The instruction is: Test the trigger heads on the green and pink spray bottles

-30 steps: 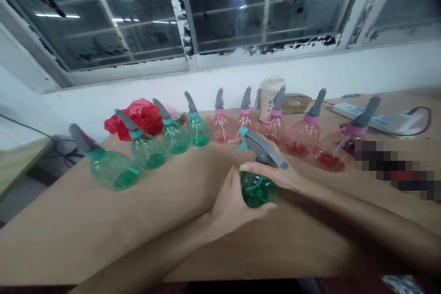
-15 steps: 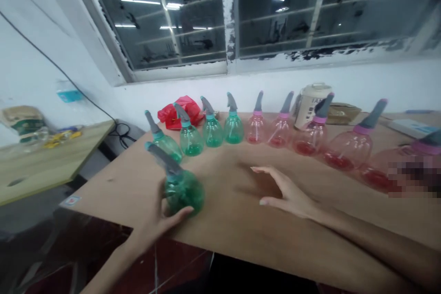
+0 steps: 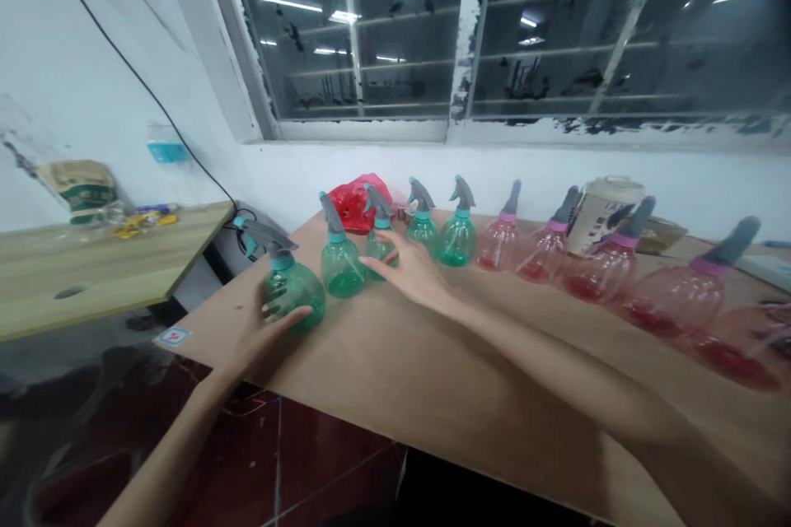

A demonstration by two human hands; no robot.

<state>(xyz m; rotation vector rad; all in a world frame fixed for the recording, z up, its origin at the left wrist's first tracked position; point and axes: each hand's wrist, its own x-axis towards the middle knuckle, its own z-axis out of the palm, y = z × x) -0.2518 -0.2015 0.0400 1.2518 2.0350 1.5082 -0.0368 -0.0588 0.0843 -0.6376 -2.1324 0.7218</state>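
Note:
My left hand (image 3: 250,338) is wrapped round a green spray bottle (image 3: 300,284) at the left end of a row, its grey trigger head upright. My right hand (image 3: 420,268) reaches across with thumb and fingers apart, holding nothing. Its fingertips are close to another green spray bottle (image 3: 344,273) and partly hide a green spray bottle (image 3: 379,218) behind them; whether they touch either, I cannot tell. Two more green spray bottles, one with clear green liquid low inside (image 3: 457,243), stand further right. Several pink spray bottles (image 3: 498,243) with red liquid continue the row.
The bottles stand on a brown table (image 3: 395,370). Behind them are a red plastic bag (image 3: 352,206) and a pale printed cup (image 3: 606,210). A second table (image 3: 124,263) at left bears a paper bag (image 3: 86,189) and yellow items. A barred window (image 3: 371,41) rises behind.
My left hand has moved the green spray bottle leftward and back, in line with the others. My right hand has moved left, towards the green bottles. The view has shifted left.

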